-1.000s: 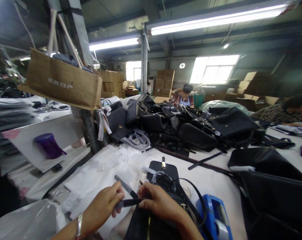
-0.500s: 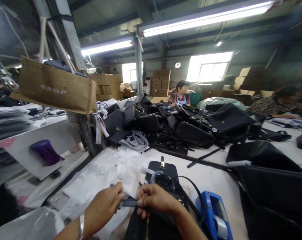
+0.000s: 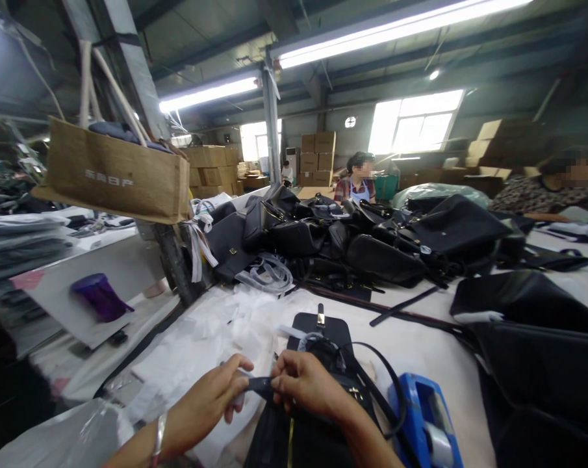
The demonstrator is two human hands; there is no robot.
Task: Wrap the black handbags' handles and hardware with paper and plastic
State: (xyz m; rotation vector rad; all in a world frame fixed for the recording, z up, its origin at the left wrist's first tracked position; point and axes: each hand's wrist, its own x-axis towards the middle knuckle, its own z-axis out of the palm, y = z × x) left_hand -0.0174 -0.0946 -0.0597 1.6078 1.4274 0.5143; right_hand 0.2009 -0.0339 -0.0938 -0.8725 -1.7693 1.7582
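Your left hand and right hand, fingers nearly closed, pinch a dark strap between them, above the near black bag. Right of it, a blue tape dispenser occupies the surface.

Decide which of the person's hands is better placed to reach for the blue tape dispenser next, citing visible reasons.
Probably the right hand: it is nearer the blue tape dispenser, which sits beside the right forearm. The left hand is farther away; both appear to hold a black strap.
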